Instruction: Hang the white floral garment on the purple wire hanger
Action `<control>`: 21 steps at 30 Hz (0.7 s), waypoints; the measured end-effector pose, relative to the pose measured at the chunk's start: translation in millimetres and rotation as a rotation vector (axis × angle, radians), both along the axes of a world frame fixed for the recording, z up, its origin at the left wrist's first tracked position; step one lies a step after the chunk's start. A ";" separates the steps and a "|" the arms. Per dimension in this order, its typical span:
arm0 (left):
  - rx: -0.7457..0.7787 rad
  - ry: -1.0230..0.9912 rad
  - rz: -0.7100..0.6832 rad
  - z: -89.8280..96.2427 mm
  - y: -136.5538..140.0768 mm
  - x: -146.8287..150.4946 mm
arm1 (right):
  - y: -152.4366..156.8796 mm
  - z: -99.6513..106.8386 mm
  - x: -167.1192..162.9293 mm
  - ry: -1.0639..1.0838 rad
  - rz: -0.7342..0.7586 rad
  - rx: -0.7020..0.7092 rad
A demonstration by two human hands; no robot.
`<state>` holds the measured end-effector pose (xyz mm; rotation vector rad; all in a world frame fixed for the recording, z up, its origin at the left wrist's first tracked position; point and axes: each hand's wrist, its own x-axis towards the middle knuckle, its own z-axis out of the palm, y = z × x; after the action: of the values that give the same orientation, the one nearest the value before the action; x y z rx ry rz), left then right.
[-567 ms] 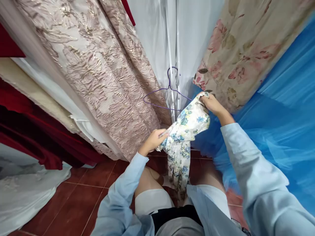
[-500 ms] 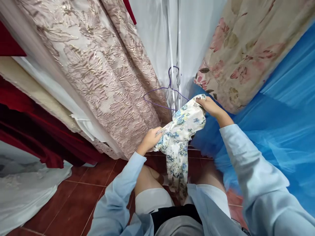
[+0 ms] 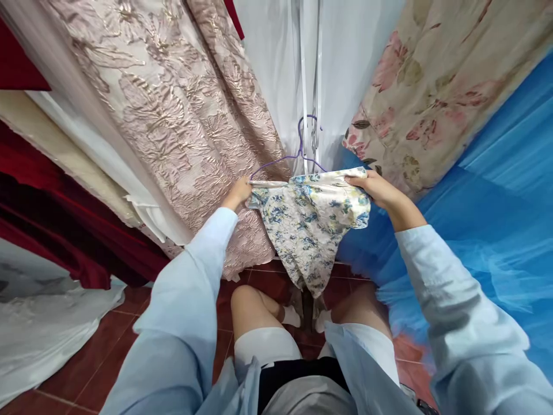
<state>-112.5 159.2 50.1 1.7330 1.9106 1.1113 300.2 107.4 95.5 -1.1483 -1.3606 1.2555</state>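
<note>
Head view: the left hand (image 3: 239,192) has risen from waist level to the left end of the thin purple wire hanger (image 3: 288,158), fingers pinched on the top corner of the white blue-flowered garment (image 3: 311,222); the right hand (image 3: 375,189) grips the opposite corner, fingers closed on cloth. The garment, bunched half a second ago, is now spread flat between both hands, its top edge level with the hanger's lower bar – judged lined up for hanging, though whether it rests on the wire cannot be told
</note>
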 end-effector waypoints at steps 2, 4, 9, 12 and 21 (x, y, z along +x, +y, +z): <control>0.065 0.007 0.040 14.6 14.4 -1.5 | 0.6 0.0 -2.3 0.010 0.013 -0.001; 0.170 -0.040 0.038 28.7 27.9 2.2 | 1.2 0.4 -1.7 0.022 0.013 -0.012; 0.365 -0.295 -0.105 51.7 51.8 35.1 | 2.2 -1.6 6.9 0.003 0.009 -0.027; 0.292 -0.215 -0.225 50.8 43.6 51.9 | 5.0 -11.7 7.4 -0.097 -0.067 0.108; 0.389 -0.008 -0.250 36.9 -26.6 46.1 | 41.7 -5.5 -10.3 -0.257 -0.318 0.225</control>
<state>-66.4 132.6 87.0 2.0925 1.4881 1.4552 289.9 149.1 90.0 -1.3353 -1.3966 0.7282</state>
